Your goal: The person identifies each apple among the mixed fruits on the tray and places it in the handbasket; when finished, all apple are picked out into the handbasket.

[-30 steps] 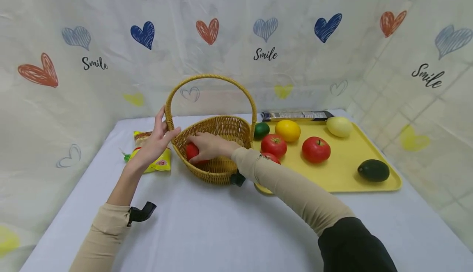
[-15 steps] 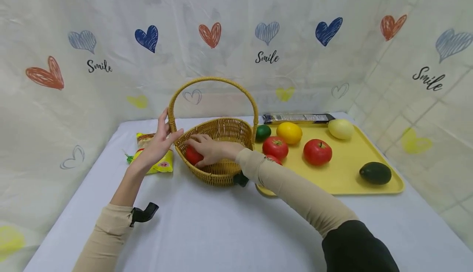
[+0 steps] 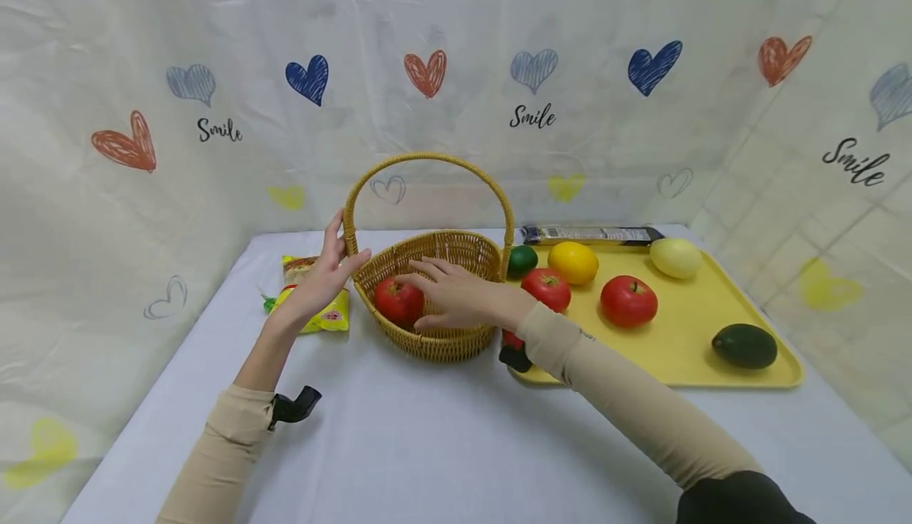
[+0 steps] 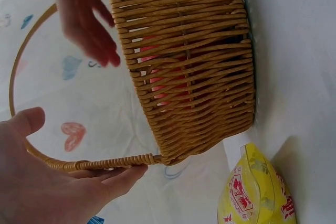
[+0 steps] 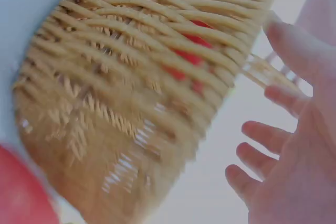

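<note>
A round, apple-like red fruit [image 3: 399,301] lies in the left part of the wicker basket [image 3: 449,342]. Just right of the fruit, my right hand [image 3: 459,294] hovers over the basket with its fingers spread, holding nothing. Its fingers look straight and parted in the right wrist view, beside the basket's rim. My left hand [image 3: 324,275] is at the left foot of the basket's arched handle [image 3: 427,156]. In the left wrist view its extended fingers lie along the handle [image 4: 105,162], with the thumb held apart from it. Through the weave, red patches of the fruit show.
Left of the basket lies a yellow snack packet [image 3: 331,317]. On the right, a yellow tray [image 3: 677,350] bears a tomato [image 3: 545,288], a red apple [image 3: 628,301], a lemon [image 3: 573,263], a pale yellow fruit [image 3: 675,258] and dark green produce [image 3: 744,346]. Behind it lies a long packet [image 3: 591,234].
My right hand has let go of the red fruit and drawn up and to the right, leaving it in the basket. The left hand keeps its place at the handle.
</note>
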{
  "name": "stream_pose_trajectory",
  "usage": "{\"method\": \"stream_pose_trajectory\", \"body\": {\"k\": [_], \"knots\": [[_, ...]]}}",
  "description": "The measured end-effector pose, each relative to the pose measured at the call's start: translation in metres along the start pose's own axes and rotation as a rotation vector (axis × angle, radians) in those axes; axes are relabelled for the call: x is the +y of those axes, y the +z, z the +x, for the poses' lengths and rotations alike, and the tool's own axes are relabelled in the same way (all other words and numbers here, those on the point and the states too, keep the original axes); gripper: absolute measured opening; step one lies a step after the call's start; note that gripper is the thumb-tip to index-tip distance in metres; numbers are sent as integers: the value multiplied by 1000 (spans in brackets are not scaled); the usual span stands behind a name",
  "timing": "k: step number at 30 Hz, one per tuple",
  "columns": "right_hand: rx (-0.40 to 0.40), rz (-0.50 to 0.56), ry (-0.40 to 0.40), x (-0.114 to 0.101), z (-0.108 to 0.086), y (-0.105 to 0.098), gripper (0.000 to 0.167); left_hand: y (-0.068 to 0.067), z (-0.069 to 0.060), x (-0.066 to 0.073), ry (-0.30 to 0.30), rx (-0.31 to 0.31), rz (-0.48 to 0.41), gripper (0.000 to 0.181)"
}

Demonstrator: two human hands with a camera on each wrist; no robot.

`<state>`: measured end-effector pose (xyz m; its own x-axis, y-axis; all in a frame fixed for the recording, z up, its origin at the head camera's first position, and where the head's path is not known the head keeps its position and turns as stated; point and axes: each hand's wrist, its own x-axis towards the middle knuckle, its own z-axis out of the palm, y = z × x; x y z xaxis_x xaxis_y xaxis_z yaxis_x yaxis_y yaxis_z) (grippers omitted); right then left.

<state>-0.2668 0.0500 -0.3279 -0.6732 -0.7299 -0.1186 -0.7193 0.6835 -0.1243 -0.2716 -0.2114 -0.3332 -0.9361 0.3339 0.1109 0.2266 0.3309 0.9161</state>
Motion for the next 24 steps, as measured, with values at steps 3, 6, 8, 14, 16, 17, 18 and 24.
{"method": "stream_pose_trajectory", "body": {"k": [3, 6, 8, 14, 16, 17, 18, 24], "knots": [[54, 49, -13, 9, -29, -2, 80, 0, 1, 2, 9, -7, 3, 90], [90, 109, -10, 17, -57, 0, 80, -2, 1, 3, -2, -13, 17, 91], [102, 150, 3, 22, -73, 2, 80, -2, 0, 3, -15, -18, 13, 90], [100, 324, 65, 43, -107, -1, 81, 1, 0, 1, 2, -39, -11, 86], [80, 395, 84, 50, -116, -7, 82, 2, 1, -1, 5, -44, -23, 86], [73, 424, 94, 54, -120, -11, 82, 2, 1, -1, 4, -43, -28, 86], [63, 455, 105, 58, -124, -15, 82, 2, 0, -1, 5, -42, -31, 86], [49, 467, 192, 79, -146, -36, 75, 0, 0, -3, 6, -24, -26, 86]]}}
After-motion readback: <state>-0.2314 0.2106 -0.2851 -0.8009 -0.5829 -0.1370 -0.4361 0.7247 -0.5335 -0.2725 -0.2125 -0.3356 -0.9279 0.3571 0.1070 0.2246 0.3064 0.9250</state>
